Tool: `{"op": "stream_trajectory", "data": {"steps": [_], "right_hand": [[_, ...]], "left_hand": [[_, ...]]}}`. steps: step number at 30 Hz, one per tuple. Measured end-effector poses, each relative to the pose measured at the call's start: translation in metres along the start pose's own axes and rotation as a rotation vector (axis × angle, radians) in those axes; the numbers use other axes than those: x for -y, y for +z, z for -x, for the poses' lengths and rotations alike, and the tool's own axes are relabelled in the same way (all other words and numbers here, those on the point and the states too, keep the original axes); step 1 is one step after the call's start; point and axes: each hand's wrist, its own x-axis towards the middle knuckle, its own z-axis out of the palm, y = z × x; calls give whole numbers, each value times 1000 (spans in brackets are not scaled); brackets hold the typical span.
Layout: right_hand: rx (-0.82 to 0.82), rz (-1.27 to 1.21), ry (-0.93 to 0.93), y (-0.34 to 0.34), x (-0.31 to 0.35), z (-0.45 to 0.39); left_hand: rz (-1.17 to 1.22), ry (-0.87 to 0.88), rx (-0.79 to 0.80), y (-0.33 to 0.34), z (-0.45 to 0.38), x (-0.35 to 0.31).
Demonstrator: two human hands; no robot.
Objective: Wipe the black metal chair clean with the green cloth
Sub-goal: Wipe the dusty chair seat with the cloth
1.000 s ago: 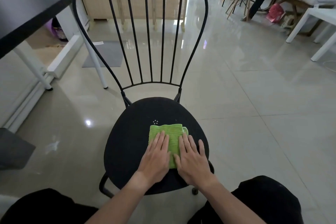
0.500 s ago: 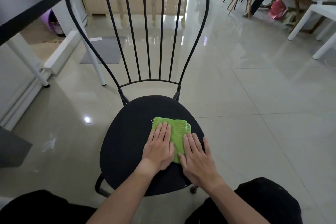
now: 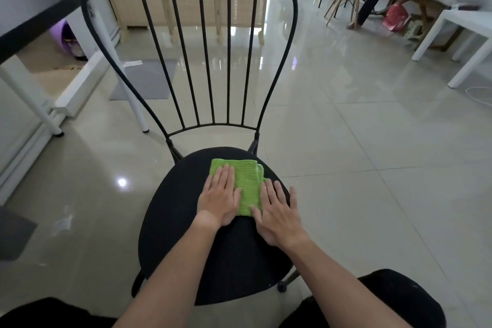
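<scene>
We are kneeling in front of the black chair (image 3: 186,221) and we are pressing the green cloth (image 3: 249,184) on its round seat. The cloth is folded and it is lying flat on the back half of the seat, a little to the right of the middle, near the place where the bars of the backrest (image 3: 213,48) are joining the seat. Our left hand (image 3: 219,201) is lying open and flat on the left part of the cloth, with the fingers straight and close together, so it is pushing down and not gripping. Our right hand (image 3: 278,214) is also open and flat; its thumb side is touching the right edge of the cloth, while the outer fingers are resting on the bare seat beside it. Neither hand is closing around anything. As far as we are able to judge, the task is only in its first part: we are working on the seat, and we cannot tell from its dark surface which areas are already clean. The front of the seat, the rim, the thin bars and the curved frame of the backrest, and the legs (image 3: 137,285) below are probably waiting for the cloth.
</scene>
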Motion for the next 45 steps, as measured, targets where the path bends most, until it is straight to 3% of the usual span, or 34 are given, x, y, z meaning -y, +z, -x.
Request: {"op": "stream_trajectory", "data": {"steps": [4, 8, 15, 21, 28, 35, 40, 45], "right_hand": [[-23, -19, 5, -3, 14, -8], [-16, -58, 75, -16, 1, -4], [43, -112, 208, -25, -34, 18], [72, -130, 230, -22, -41, 45], [70, 5, 20, 5, -19, 72], [-44, -58, -12, 6, 22, 102], [-87, -64, -149, 8, 48, 121], [-130, 4, -513, 14, 85, 129]], "left_hand": [[20, -139, 12, -7, 12, 37], [56, -158, 19, -7, 14, 27], [6, 154, 0, 15, 53, -57], [14, 381, -67, 33, 115, -69], [-141, 447, -76, 45, 166, -37], [-152, 511, -187, 40, 207, 13], [-173, 446, -203, 32, 227, 56], [-106, 279, -123, 23, 235, 83]]}}
